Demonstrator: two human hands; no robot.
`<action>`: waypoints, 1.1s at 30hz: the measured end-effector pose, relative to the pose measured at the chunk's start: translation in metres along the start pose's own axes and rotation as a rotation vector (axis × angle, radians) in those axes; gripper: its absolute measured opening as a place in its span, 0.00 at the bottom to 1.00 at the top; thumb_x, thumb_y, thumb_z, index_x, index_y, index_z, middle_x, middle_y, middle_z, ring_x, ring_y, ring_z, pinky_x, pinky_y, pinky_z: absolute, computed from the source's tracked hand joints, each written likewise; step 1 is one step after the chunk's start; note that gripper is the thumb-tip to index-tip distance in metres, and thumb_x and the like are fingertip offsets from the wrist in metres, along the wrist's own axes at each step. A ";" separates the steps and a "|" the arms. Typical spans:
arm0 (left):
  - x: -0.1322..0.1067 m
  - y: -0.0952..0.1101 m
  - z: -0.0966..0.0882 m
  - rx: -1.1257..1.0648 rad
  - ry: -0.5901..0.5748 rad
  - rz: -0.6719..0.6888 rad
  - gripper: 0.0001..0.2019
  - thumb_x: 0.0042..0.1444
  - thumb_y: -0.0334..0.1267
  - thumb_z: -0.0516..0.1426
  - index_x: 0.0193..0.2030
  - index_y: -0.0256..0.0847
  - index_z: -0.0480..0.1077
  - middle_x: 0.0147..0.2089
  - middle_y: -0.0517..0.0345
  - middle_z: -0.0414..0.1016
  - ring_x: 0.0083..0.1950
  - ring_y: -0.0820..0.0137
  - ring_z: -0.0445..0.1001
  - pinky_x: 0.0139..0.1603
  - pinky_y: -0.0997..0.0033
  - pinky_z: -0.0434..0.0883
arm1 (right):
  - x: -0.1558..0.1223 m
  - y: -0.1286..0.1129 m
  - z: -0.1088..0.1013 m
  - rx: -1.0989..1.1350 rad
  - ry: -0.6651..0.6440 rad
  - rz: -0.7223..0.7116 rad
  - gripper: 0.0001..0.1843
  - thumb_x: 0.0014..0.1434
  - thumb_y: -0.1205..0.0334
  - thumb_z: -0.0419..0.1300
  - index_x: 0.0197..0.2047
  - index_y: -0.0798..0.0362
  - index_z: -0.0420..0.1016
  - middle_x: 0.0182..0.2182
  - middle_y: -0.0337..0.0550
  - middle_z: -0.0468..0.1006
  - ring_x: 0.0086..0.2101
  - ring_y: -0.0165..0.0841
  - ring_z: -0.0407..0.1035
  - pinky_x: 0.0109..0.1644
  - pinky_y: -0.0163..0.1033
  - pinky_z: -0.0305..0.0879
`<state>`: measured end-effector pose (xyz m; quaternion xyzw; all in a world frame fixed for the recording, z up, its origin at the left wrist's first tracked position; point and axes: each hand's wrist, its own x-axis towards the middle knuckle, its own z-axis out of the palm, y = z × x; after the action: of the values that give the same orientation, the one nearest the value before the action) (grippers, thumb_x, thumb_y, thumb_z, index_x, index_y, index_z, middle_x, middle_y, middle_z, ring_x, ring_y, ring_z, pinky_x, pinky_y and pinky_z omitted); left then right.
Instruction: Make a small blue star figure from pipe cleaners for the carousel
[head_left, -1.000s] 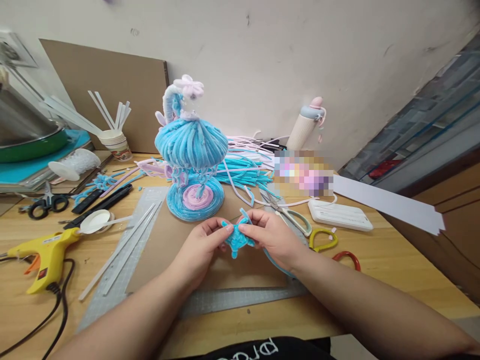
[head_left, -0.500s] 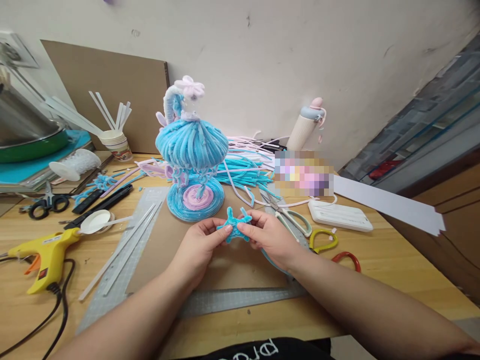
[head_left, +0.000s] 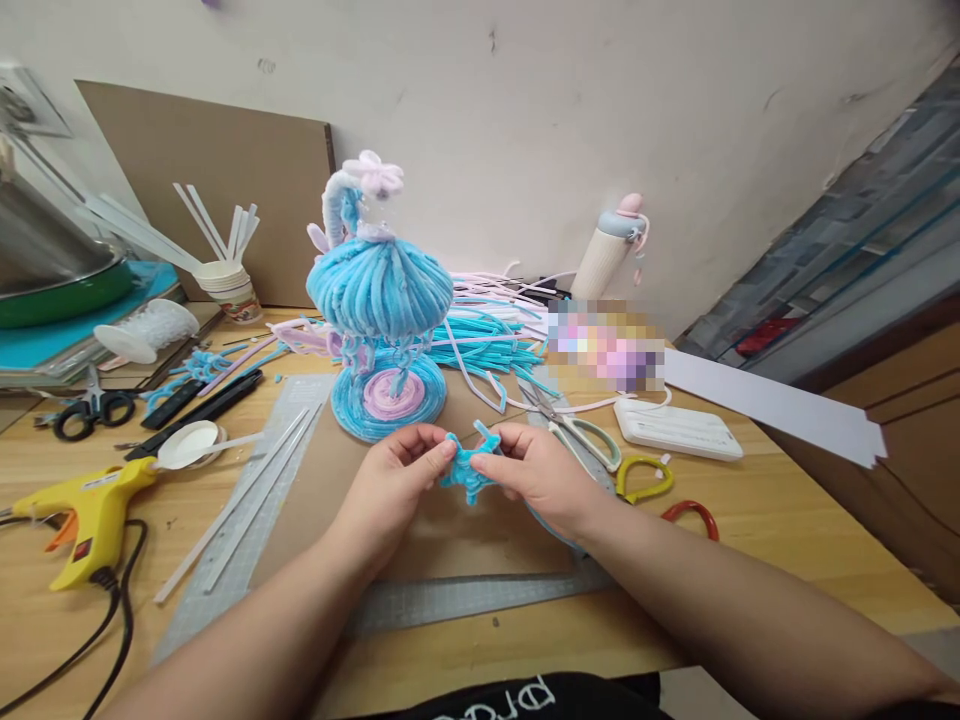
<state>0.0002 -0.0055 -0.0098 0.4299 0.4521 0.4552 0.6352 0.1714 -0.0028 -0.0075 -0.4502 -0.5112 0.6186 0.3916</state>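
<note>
Between my two hands is a small blue pipe-cleaner shape (head_left: pixel 471 474) with several short fuzzy arms sticking out. My left hand (head_left: pixel 401 480) pinches one upper arm of it between thumb and fingers. With thumb on top, my right hand (head_left: pixel 536 475) grips its right side, and a thin blue strand trails below that hand. Just beyond my hands stands a blue-and-pink pipe-cleaner lamp-like figure (head_left: pixel 379 290) with a domed top and a coiled round base. A brown cardboard sheet (head_left: pixel 480 545) lies beneath my hands, on a grey cutting mat (head_left: pixel 435 605).
At left lie a yellow hot glue gun (head_left: pixel 94 515), black scissors (head_left: pixel 94 405) and a spool (head_left: pixel 146 330). Blue pipe cleaners (head_left: pixel 487 345) are piled behind the figure. To the right are pale-handled scissors (head_left: pixel 589 440), a white case (head_left: pixel 679 428) and a bottle (head_left: pixel 607 250).
My left thumb and fingers have shifted up onto an upper arm of the blue shape. The shape has turned slightly, and one arm now points straight down.
</note>
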 end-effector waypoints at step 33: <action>-0.001 0.001 0.001 -0.072 -0.097 -0.124 0.10 0.48 0.42 0.64 0.30 0.38 0.71 0.26 0.61 0.68 0.25 0.75 0.62 0.28 0.74 0.59 | 0.004 0.002 -0.002 0.224 0.036 0.038 0.17 0.48 0.51 0.68 0.29 0.55 0.69 0.15 0.29 0.58 0.18 0.22 0.49 0.21 0.30 0.42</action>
<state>0.0007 -0.0060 -0.0086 0.3998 0.4299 0.4095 0.6983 0.1723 0.0016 -0.0104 -0.4242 -0.4232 0.6709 0.4368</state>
